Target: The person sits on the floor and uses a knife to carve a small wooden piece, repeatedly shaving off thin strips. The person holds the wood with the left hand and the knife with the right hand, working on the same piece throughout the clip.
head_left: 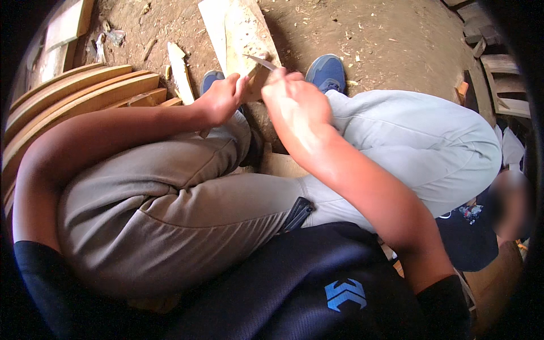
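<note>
My right hand (297,93) is closed around the handle of a knife, its pale blade (262,61) pointing to the upper left. The handle is mostly hidden in the fist. Opposite it, my left hand (224,97) grips a small brownish piece of wood (258,81), which lies between the two hands just under the blade. Whether blade and wood touch I cannot tell. Beyond the hands, a pale wooden board (243,31) lies between my feet.
Curved wooden slats (85,93) are stacked at the left. A wood offcut (180,71) lies on the dirt floor (368,39) among shavings. My blue shoes (327,72) flank the board. Wooden pieces (504,82) stand at the far right; another person (464,241) is at the lower right.
</note>
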`<state>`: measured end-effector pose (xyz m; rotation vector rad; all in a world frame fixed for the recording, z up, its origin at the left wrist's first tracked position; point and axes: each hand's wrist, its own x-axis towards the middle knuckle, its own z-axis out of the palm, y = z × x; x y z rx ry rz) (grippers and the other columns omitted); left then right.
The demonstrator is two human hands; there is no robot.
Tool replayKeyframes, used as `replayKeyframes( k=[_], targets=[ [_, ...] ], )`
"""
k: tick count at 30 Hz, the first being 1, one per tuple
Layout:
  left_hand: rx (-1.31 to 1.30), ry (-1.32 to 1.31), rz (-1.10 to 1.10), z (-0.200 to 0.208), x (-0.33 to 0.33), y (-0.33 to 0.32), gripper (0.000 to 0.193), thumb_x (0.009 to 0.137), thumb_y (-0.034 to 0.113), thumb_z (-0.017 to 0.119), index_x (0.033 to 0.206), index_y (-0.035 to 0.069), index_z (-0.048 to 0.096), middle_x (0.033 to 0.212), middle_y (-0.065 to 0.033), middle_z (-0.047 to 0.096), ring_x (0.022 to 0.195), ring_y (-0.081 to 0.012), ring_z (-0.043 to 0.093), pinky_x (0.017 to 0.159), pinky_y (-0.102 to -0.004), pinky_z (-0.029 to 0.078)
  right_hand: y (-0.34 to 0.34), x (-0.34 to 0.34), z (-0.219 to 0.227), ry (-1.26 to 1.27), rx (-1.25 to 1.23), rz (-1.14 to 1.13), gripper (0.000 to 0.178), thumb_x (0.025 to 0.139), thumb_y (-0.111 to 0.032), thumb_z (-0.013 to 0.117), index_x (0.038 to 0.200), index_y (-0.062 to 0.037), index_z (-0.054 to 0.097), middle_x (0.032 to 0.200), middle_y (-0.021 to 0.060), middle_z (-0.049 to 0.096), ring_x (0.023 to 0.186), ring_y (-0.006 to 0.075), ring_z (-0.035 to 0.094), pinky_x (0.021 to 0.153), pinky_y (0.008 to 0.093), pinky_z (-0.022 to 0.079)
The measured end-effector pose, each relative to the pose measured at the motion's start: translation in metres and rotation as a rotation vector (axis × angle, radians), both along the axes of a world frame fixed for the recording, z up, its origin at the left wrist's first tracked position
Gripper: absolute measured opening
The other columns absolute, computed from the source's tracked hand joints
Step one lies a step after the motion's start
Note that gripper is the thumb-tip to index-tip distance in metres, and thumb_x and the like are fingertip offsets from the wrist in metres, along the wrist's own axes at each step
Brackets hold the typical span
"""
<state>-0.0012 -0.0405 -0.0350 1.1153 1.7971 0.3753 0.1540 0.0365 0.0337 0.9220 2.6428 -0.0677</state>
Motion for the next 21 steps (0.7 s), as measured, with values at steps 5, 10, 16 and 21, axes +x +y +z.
replayKeyframes(
  k=[5,10,16,21],
  targets=[
    [0.17,-0.093,-0.105,-0.018,0.012,-0.013,0.036,0.103,0.024,0.034,0.1,-0.007,0.053,0.097,-0.0367,0.06,0.099,-0.0504,0.059,0.087,-0.0532,0.045,0.019,-0.017,-0.003,0.222,-0.248,0.055,0.018,0.083,-0.007,0.06,0.096,0.0016,0.068,0.087,0.0177,0.071,0.076,0.0259,0.072,0.063,0.034,0.059],
    [-0.106,-0.115,-0.014,0.02,0.02,-0.004,0.046,0.105,0.036,0.035,0.098,-0.006,0.052,0.089,-0.0333,0.06,0.094,-0.0483,0.058,0.084,-0.0516,0.044,0.036,0.008,0.017,0.269,-0.256,-0.131,0.022,0.094,-0.01,0.051,0.104,0.0061,0.063,0.075,0.0224,0.067,0.072,0.0355,0.071,0.058,0.0431,0.057],
    [-0.053,-0.088,0.029,0.015,0.002,-0.003,0.047,0.105,0.04,0.034,0.094,-0.003,0.048,0.074,-0.0254,0.053,0.075,-0.0406,0.055,0.073,-0.0465,0.042,0.092,0.047,0.073,0.247,-0.171,-0.139,0.021,0.094,-0.011,0.054,0.108,0.0015,0.063,0.081,0.0264,0.066,0.08,0.0423,0.067,0.07,0.0508,0.052],
    [-0.042,-0.08,-0.01,0.027,-0.002,0.003,0.046,0.103,0.042,0.037,0.094,-0.002,0.048,0.082,-0.0307,0.06,0.087,-0.0479,0.06,0.079,-0.0524,0.044,0.132,0.042,0.106,0.06,-0.19,0.058,0.022,0.094,-0.015,0.056,0.105,0.0034,0.053,0.082,0.0257,0.066,0.081,0.0453,0.065,0.073,0.0515,0.051]
  ],
)
